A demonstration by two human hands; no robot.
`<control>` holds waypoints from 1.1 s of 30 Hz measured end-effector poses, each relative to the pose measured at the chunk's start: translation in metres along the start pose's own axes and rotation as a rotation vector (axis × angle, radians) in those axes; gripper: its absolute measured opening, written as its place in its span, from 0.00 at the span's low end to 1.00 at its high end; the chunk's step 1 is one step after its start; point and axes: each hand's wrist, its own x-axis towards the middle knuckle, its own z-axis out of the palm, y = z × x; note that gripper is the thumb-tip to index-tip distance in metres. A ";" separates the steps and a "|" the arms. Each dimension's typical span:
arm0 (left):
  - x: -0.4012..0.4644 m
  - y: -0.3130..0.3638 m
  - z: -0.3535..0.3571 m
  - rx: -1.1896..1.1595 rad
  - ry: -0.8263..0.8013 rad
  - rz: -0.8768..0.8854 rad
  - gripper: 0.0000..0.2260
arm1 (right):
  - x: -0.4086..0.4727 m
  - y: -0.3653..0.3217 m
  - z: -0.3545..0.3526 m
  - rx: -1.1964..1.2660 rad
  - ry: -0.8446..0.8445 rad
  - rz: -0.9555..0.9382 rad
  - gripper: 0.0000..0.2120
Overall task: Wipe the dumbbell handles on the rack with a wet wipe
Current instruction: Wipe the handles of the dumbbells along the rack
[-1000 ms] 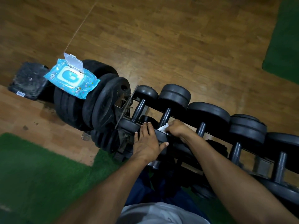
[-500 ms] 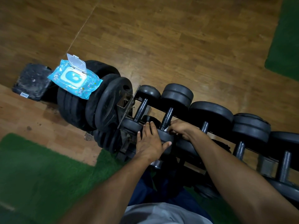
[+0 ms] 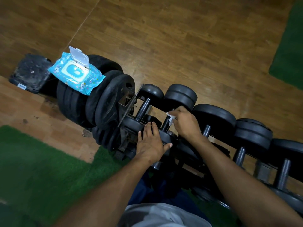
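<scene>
Head view: right hand (image 3: 184, 123) pinches the wet wipe (image 3: 170, 116) around the second dumbbell handle (image 3: 165, 124), mid-wipe; left hand (image 3: 151, 145) rests flat, open, on its near head (image 3: 166, 138); third handle (image 3: 206, 131) likely next.

Tight gaps between dumbbell heads (image 3: 180, 95)

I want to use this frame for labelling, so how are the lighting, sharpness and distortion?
Head view: dim, warm light with dark corners; the right hand and wet wipe slightly soft; dumbbell rack bowed by the wide lens; black weights lose detail; mild sheen on the wooden floor.
</scene>
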 end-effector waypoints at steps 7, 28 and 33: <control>0.000 0.000 0.002 -0.015 0.022 0.003 0.51 | 0.003 0.000 0.009 -0.118 -0.373 -0.370 0.16; -0.002 0.000 0.002 -0.020 0.034 -0.005 0.51 | 0.028 -0.014 -0.006 -0.528 -0.115 -0.065 0.19; -0.001 0.000 0.004 -0.021 0.037 -0.001 0.50 | 0.024 -0.015 0.005 -0.275 -0.380 -0.123 0.13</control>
